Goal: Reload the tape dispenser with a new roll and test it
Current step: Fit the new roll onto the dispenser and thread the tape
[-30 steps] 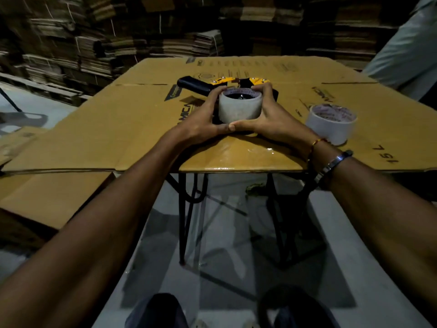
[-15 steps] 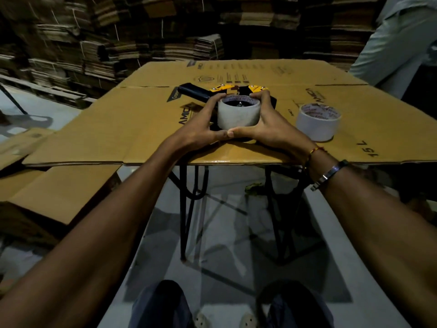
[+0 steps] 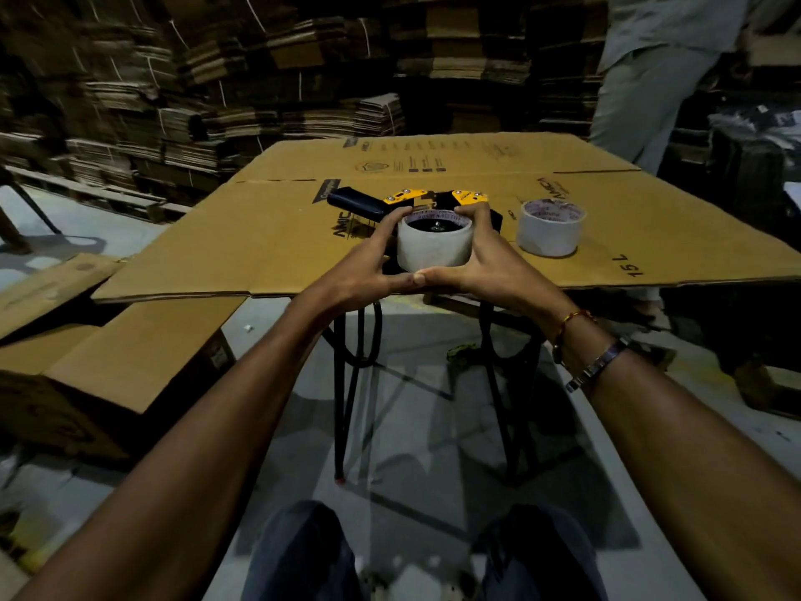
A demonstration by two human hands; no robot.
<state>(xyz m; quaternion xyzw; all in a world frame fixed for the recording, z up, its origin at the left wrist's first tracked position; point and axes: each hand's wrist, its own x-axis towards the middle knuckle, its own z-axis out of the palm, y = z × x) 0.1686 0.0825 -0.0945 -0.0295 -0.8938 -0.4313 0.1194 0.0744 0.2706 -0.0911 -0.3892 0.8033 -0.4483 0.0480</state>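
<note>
Hands cup a white tape roll (image 3: 434,249) from both sides: the left hand (image 3: 362,277) and right hand (image 3: 490,271) grasp it, thumbs meeting at its near face. It sits on the black-and-yellow tape dispenser (image 3: 427,200) lying on the cardboard-covered counter (image 3: 260,253). A second tape roll (image 3: 550,229) stands just right.

white tape roll (image 3: 434,248) seated flat on yellow-black tape dispenser (image 3: 416,201).
</note>
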